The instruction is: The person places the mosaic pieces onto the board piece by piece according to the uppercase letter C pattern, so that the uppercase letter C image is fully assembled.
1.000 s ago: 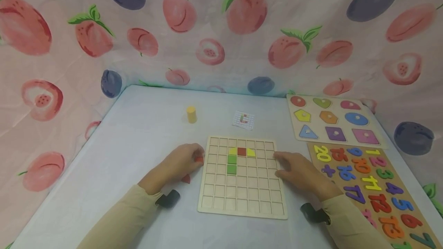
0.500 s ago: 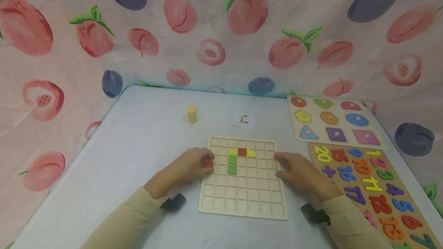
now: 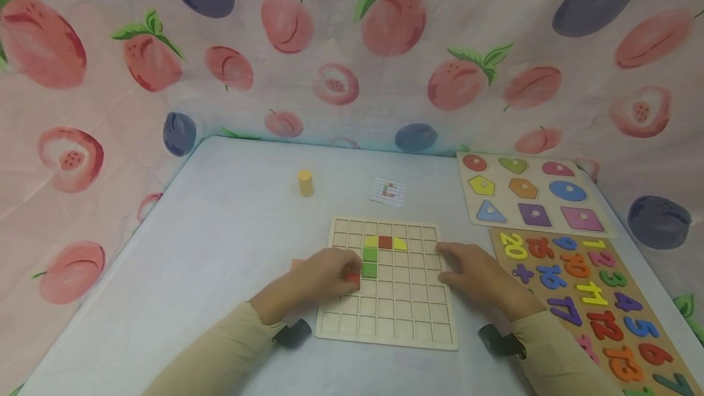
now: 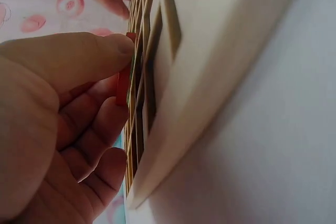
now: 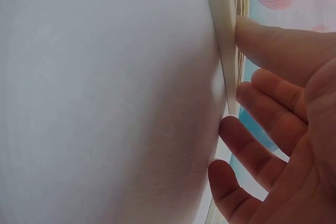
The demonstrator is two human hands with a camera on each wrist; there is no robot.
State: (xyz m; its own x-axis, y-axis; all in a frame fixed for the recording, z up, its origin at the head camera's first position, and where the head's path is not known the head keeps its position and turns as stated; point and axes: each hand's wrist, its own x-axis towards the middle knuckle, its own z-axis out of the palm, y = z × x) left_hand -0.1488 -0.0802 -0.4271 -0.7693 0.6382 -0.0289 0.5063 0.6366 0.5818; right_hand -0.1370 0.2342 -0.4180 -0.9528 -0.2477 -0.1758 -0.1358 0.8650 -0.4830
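My left hand [image 3: 324, 275] is over the left half of a wooden grid board [image 3: 393, 310], pinching a red tile [image 3: 352, 280] between thumb and fingers. In the left wrist view the red tile [image 4: 124, 80] is seen edge-on, close against the grid. Two green square tiles [image 3: 370, 262] sit one below the other in the board, just right of those fingertips. Above them are a red square tile [image 3: 385, 242] and two yellow curved tiles [image 3: 400, 243] either side of it. My right hand [image 3: 475, 271] rests its fingertips at the board's right edge, fingers loosely bent.
An orange-red piece [image 3: 297, 263] peeks out behind the left hand. Beyond the board stand a yellow cylinder [image 3: 305, 183] and a small pattern card [image 3: 387, 192]. A knobbed shape puzzle [image 3: 517, 203] and a number puzzle [image 3: 596, 298] lie on the right.
My left hand has carried the red tile rightward from beside the board to over its grid, beside the lower green tile. An orange-red piece now shows behind it. The right hand stays put.
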